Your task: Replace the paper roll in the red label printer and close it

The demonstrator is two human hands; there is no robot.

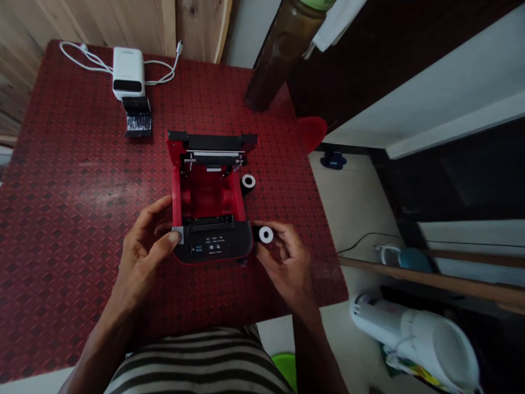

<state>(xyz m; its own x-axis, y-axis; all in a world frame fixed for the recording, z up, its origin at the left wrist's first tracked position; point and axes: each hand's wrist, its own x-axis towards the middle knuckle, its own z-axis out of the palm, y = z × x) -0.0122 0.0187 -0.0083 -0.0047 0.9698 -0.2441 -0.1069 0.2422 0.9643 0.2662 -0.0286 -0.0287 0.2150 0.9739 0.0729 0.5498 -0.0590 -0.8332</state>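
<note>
A red and black printer (213,241) stands on the table with its lid (212,143) raised. Its red paper compartment (207,197) holds no roll. My left hand (150,241) grips the printer's front left corner, thumb on the grey piece at the edge. At the right side, my right hand (285,254) has thumb and fingers around a small paper roll (266,235), black outside with a white end, close against the printer's side. Another such roll (248,181) lies farther back, beside the compartment wall.
A white power bank (128,71) with white cables lies at the back left of the red patterned table (74,219), a crumpled black packet (138,117) before it. A tall brown bottle (279,54) stands at the back right. A white cylindrical appliance (418,339) is off the right edge.
</note>
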